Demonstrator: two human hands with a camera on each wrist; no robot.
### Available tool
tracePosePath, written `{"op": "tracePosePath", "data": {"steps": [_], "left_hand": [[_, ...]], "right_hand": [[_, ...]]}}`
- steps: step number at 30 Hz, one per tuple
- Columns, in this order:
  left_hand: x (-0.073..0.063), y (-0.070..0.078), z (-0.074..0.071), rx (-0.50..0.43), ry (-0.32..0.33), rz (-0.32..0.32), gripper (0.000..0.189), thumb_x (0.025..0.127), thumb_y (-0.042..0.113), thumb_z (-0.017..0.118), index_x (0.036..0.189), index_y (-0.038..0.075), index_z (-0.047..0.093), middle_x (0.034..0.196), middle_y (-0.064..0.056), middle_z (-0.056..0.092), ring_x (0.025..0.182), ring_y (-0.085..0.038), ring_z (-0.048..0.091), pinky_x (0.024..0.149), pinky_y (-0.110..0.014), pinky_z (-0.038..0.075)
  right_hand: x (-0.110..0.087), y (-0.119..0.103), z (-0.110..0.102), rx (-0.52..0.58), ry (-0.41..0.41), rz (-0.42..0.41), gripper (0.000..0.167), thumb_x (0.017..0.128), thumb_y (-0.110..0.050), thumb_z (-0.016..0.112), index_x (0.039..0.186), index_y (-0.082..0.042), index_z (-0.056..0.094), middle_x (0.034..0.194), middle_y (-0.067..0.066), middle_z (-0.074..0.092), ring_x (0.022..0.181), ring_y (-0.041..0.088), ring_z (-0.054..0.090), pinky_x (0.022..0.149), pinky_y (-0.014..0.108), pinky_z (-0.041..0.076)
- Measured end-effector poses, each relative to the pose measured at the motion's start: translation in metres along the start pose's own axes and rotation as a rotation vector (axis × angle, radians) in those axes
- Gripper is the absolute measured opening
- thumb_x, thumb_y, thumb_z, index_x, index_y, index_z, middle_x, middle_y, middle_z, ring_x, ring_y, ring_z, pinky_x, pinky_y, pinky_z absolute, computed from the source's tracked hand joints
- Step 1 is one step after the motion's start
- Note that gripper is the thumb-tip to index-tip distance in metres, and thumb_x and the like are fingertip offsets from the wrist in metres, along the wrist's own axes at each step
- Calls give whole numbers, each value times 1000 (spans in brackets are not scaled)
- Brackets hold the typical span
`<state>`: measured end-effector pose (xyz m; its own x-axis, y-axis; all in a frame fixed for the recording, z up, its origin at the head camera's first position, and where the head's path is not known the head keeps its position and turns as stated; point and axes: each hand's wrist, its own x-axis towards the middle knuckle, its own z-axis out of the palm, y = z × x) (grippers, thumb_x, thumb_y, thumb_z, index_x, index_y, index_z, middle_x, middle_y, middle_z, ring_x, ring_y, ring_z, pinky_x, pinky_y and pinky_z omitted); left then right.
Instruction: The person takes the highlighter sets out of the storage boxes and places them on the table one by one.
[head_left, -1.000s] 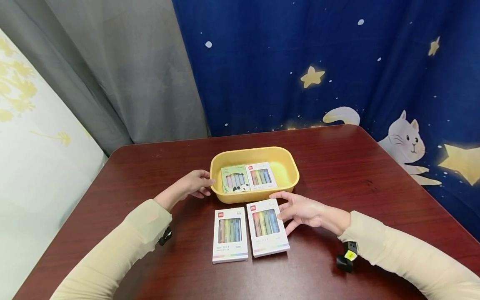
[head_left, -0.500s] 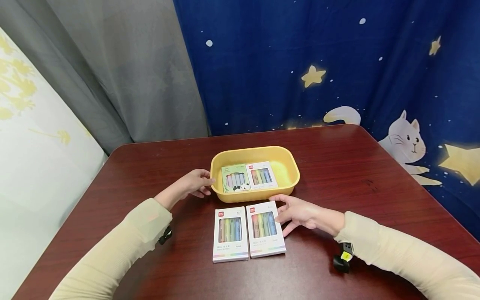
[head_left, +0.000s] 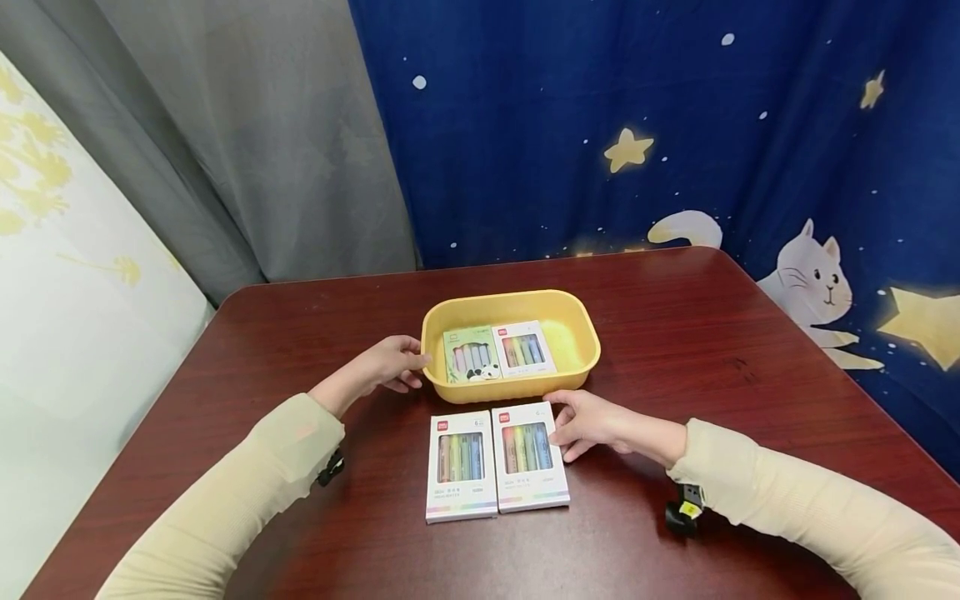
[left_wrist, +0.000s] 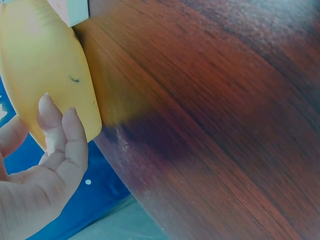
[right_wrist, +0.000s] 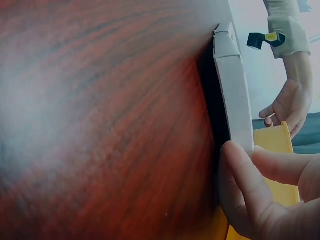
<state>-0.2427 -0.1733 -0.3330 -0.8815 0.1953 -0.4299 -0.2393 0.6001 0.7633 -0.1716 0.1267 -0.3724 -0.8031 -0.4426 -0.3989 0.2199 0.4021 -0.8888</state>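
Note:
In the head view my left hand (head_left: 392, 364) holds the left end of a yellow plastic basket (head_left: 577, 367). Its thumb is at the rim, and its fingers (left_wrist: 72, 130) lie against the outer wall. My right hand (head_left: 592, 423) grips the upper right edge of a white windowed box of highlighters (head_left: 534, 492); the right wrist view shows fingertips (right_wrist: 234, 150) at the box's side. Close on its left lies a matching box of highlighters (head_left: 461, 500). Inside the basket, a green panda-printed pen box (head_left: 471, 354) lies beside a smaller-looking white highlighter box (head_left: 522, 348).
The dark red wooden table (head_left: 315, 517) carries everything. Behind it hang a grey curtain (head_left: 300, 167) and a blue star-printed curtain (head_left: 525, 142). A white wall panel (head_left: 75, 333) stands on the left. The basket sits just beyond the two front boxes.
My right hand has brought its tilted box down and slightly left, so it now lies straight alongside the other front box. The left hand and the basket have stayed in place.

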Motion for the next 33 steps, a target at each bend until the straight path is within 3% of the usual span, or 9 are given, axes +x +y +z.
{"op": "tracePosePath", "data": {"steps": [7,21,24,28,33], "left_hand": [[-1,0,0,-3,-4,-2,42,95,20,48,129,-3,38,96,-15,58,66,-12,61,76,-38,52],[-1,0,0,2,-5,0,42,95,20,49,128,-4,38,96,-16,58,67,-13,61,76,-38,52],[0,0,0,4,-3,-3,41,95,20,49,127,-3,38,94,-14,58,66,-13,61,75,-37,52],[1,-1,0,-4,-6,-1,41,95,20,49,128,-3,38,94,-14,57,66,-12,61,76,-37,52],[0,-1,0,-9,-2,2,41,95,20,49,127,-3,38,96,-16,58,65,-12,61,75,-37,52]], "right_hand": [[3,-1,1,-90,3,-8,66,80,9,61,136,13,27,78,13,52,54,15,56,55,30,53],[-1,-5,5,-93,12,13,65,77,12,60,133,13,28,78,14,50,55,17,57,56,30,54],[-6,-7,4,-175,8,6,63,77,9,62,131,10,31,76,14,52,54,18,58,54,32,53],[-13,-18,-1,-366,0,-6,57,76,3,65,127,3,40,73,12,53,53,19,58,50,32,52],[-20,-38,-9,-535,-60,-30,44,78,-2,66,119,0,50,72,8,54,56,21,59,51,31,52]]}}
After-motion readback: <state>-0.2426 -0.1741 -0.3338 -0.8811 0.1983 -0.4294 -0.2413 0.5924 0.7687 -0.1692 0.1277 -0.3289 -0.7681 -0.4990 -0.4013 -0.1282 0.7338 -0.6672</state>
